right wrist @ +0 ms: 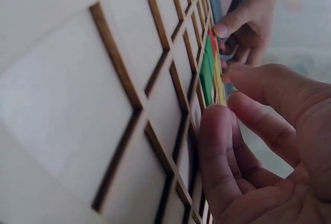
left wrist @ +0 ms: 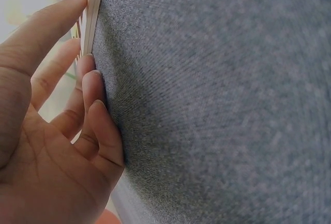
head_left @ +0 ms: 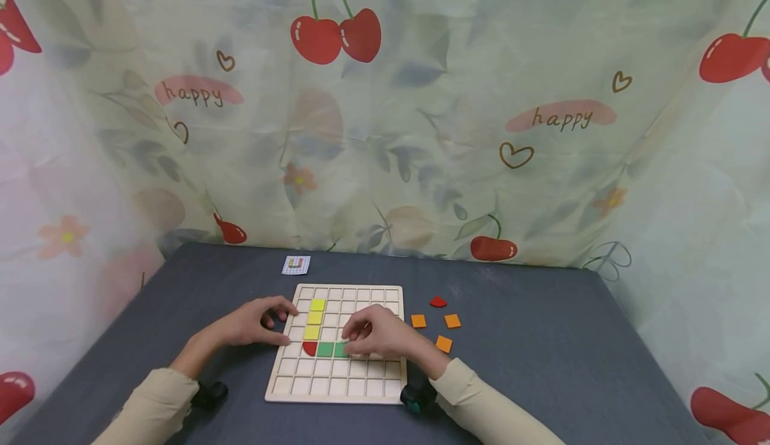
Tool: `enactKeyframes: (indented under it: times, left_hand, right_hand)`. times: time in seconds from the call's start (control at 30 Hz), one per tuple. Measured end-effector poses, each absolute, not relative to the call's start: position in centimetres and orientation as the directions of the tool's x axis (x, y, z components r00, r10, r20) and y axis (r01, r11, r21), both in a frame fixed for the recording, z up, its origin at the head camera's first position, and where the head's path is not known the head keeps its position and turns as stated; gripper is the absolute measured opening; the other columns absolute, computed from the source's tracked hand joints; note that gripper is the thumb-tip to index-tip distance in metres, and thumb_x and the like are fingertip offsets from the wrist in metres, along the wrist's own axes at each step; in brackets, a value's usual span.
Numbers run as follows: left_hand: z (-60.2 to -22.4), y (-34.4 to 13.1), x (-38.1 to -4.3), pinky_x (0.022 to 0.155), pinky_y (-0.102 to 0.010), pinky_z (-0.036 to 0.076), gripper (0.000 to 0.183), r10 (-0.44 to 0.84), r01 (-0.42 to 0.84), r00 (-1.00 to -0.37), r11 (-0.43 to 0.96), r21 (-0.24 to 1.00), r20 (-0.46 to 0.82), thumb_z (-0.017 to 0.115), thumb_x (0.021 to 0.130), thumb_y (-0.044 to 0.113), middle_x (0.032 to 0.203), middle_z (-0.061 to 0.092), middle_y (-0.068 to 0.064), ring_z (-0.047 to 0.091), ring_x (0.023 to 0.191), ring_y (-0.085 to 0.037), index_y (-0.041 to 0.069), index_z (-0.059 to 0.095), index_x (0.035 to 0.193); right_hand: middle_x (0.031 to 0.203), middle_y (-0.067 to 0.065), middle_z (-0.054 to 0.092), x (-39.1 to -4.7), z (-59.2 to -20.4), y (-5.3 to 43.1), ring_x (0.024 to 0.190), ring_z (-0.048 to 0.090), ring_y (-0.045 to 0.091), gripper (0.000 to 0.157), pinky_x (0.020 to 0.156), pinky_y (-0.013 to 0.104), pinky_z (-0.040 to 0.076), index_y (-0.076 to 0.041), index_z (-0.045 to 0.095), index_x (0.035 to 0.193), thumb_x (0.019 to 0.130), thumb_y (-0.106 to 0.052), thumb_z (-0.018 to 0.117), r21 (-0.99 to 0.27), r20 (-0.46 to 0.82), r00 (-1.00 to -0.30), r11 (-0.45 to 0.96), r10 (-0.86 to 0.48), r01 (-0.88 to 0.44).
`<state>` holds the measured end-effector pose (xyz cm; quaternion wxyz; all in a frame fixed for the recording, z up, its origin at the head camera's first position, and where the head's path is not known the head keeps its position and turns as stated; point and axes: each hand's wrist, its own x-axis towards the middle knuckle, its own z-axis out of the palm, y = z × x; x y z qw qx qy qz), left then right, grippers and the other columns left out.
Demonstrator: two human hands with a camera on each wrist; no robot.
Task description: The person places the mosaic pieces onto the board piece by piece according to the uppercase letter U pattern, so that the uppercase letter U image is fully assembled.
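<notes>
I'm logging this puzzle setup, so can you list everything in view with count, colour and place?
grid board: one, pale wood, table centre
yellow tiles: three, stacked in the board's left column
red piece: one, below the yellow tiles
green tiles: two, right of it
orange tiles: three, loose, right of the board
red loose piece: one, above them
card: one, behind the board
table: dark grey
left hand: board's left edge
right hand: at the green tiles
</notes>
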<state>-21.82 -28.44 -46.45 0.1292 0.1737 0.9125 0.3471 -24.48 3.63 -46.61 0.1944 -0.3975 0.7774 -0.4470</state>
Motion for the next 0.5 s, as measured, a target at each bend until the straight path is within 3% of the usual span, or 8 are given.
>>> enactKeyframes:
  times: [0.23,0.5]
  left_hand:
    - [-46.6,-28.5,-21.9,0.076,-0.037,0.042,0.048,0.404,0.228,-0.908,0.697,0.680,-0.110,0.085,0.085,0.028,0.104,0.054,-0.005,0.052,0.089,-0.023,0.012,0.064,0.125]
    - [-46.7,-28.5,-21.8,0.076,-0.037,0.042,0.048,0.403,0.230,-0.910,0.694,0.682,-0.103,0.085,0.085,0.028,0.105,0.053,-0.005,0.052,0.089,-0.023,0.012,0.064,0.125]
  right_hand:
    - [0.088,0.003,0.067,-25.0,-46.1,5.0,0.080,0.065,0.019,0.017,0.074,0.029,0.053,0.003,0.074,0.104,0.090,-0.006,0.078,-0.876,0.087,-0.564,0.206,-0.821,-0.436]
    - [0.097,0.002,0.069,-25.7,-45.8,7.2,0.086,0.067,0.023,0.021,0.076,0.031,0.054,0.001,0.073,0.109,0.092,-0.011,0.077,-0.886,0.060,-0.580,0.224,-0.813,-0.406]
